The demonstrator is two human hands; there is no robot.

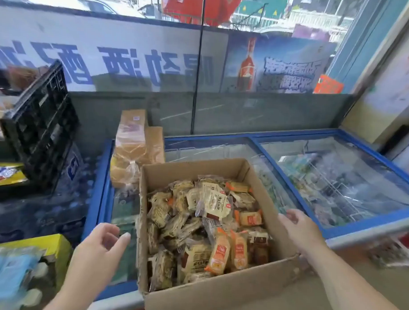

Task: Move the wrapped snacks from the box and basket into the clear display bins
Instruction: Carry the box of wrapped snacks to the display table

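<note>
An open cardboard box (217, 292) stands on the glass lid of a chest freezer (363, 220). It is filled with several wrapped snacks (203, 229), some cream and brown, some orange. My left hand (98, 246) hovers just left of the box with loosely curled fingers and holds nothing. My right hand (298, 225) is at the box's right wall, fingers bent near its top edge; whether it touches the cardboard is unclear. No basket or clear display bin is in view.
Bagged bread loaves (134, 147) lie behind the box on the freezer. A black plastic crate (42, 123) leans at the left above packs of bottled water (65, 191). A yellow carton (54, 244) sits at lower left. A shop window is behind.
</note>
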